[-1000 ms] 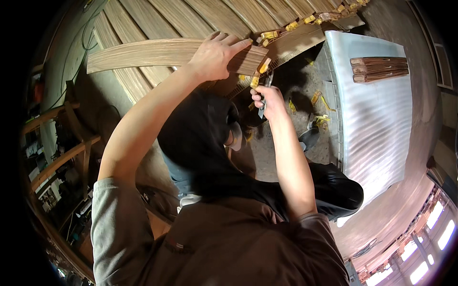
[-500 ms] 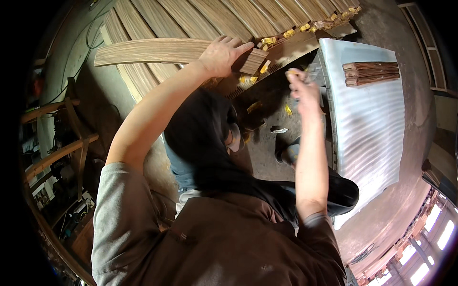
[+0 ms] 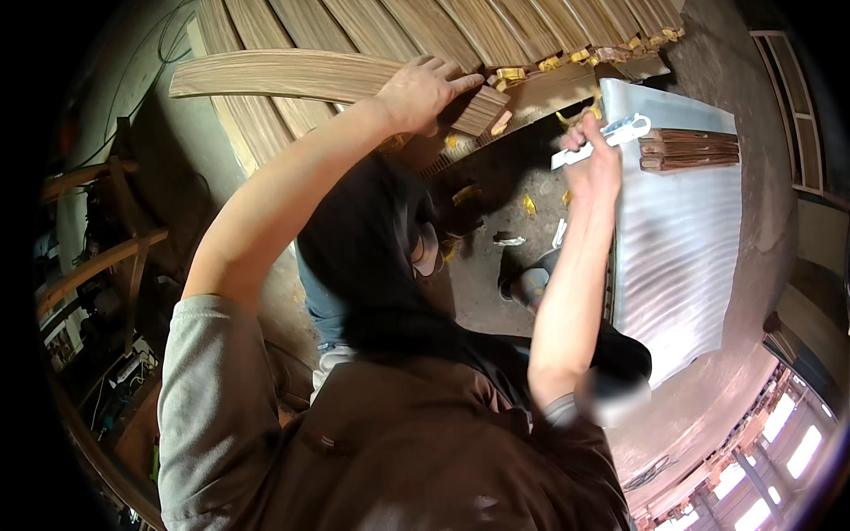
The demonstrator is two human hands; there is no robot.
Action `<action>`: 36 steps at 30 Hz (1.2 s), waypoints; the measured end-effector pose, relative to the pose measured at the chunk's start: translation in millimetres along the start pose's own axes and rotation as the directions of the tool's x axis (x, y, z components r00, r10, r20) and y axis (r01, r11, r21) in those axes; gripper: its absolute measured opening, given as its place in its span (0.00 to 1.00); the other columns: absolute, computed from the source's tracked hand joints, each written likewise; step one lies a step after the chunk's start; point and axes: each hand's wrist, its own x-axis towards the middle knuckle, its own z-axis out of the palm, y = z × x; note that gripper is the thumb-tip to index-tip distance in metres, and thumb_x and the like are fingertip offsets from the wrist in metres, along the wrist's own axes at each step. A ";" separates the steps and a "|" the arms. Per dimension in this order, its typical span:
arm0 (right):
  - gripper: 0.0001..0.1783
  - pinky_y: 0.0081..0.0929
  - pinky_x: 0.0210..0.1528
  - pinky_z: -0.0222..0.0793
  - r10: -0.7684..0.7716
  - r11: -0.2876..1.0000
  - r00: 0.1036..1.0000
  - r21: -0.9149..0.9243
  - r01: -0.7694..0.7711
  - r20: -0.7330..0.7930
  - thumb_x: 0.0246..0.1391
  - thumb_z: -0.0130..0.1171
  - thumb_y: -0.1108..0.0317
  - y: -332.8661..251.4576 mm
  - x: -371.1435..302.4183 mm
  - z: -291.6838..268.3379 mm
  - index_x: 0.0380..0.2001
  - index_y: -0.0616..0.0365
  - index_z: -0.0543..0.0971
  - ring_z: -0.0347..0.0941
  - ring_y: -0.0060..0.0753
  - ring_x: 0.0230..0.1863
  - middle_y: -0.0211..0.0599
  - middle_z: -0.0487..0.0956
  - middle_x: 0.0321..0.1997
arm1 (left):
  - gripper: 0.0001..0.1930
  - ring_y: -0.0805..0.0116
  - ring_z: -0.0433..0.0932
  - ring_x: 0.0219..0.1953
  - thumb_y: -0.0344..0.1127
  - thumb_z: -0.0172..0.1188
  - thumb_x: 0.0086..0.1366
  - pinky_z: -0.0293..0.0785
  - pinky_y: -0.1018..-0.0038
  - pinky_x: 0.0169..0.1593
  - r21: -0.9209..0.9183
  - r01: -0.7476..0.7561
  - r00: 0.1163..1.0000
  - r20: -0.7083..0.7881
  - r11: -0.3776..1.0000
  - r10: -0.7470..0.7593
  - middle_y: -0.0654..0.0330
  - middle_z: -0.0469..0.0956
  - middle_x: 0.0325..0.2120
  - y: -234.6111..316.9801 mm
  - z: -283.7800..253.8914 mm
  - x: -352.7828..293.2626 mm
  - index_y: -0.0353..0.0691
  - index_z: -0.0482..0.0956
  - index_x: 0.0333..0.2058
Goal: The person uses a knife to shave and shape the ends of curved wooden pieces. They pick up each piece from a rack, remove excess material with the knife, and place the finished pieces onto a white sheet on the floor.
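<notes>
My left hand [image 3: 429, 93] is closed over the right part of a curved wooden slat [image 3: 283, 74], with the thumb pointing right. The slat lies across a row of similar wood-grain slats [image 3: 372, 34]. Just beyond that hand is the slat's squared end [image 3: 481, 110], with a pinkish-orange scrap [image 3: 502, 122] beside it. To the right, my right hand [image 3: 595, 157], slightly blurred, is closed around a slim white tool [image 3: 627, 130] with a blue patch and a looped end. Its exact kind is unclear. Yellow scraps [image 3: 595, 104] show just above these fingers.
Along the slats' right ends sit several yellow pieces [image 3: 549, 64]. A white foam-covered surface [image 3: 677, 257] on the right bears a small stack of brown wooden pieces [image 3: 691, 149]. Yellow and white scraps [image 3: 529, 204] litter the floor near my feet. Wooden framing [image 3: 97, 265] stands at left.
My right hand has moved right and slightly up, and the white tool in it now shows clearly. The left hand keeps its hold on the slat; the whole view has shifted a little.
</notes>
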 end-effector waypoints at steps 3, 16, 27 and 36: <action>0.10 0.21 0.24 0.65 -0.157 0.562 0.977 -0.826 -0.030 -0.143 0.53 0.69 0.73 -4.2 12.2 -16.4 0.35 0.64 0.77 0.72 0.19 0.23 0.36 0.83 0.27 | 0.53 0.51 0.72 0.59 0.35 0.74 0.43 0.64 0.59 0.67 -0.015 0.006 1.000 -0.022 1.000 -0.006 0.56 0.73 0.54 3.6 7.2 -2.9 0.53 0.58 0.70; 0.03 0.17 0.25 0.62 0.032 0.937 0.995 -0.345 -0.062 -0.094 0.60 0.61 0.72 84.7 -20.4 -22.1 0.32 0.60 0.80 0.67 0.16 0.23 0.28 0.78 0.24 | 0.51 0.50 0.71 0.59 0.29 0.71 0.42 0.67 0.59 0.65 -0.057 0.009 0.999 -0.040 0.998 -0.011 0.54 0.72 0.52 3.8 6.4 -3.4 0.52 0.60 0.69; 0.10 0.22 0.27 0.63 -0.182 0.628 0.981 -0.775 0.066 -0.064 0.53 0.69 0.68 97.2 -2.2 2.1 0.28 0.65 0.82 0.65 0.16 0.23 0.25 0.75 0.22 | 0.50 0.50 0.72 0.58 0.27 0.70 0.45 0.70 0.60 0.62 -0.031 0.020 0.999 -0.046 0.999 -0.021 0.55 0.73 0.53 1.9 10.1 -1.4 0.55 0.60 0.69; 0.10 0.34 0.36 0.72 -0.212 0.351 0.943 -0.880 0.320 0.258 0.57 0.61 0.67 101.4 -26.5 -12.2 0.34 0.65 0.79 0.77 0.37 0.27 0.47 0.81 0.26 | 0.52 0.50 0.72 0.59 0.31 0.72 0.44 0.69 0.59 0.63 -0.009 0.046 0.999 0.009 0.999 -0.046 0.55 0.72 0.54 3.3 7.7 -1.9 0.56 0.59 0.70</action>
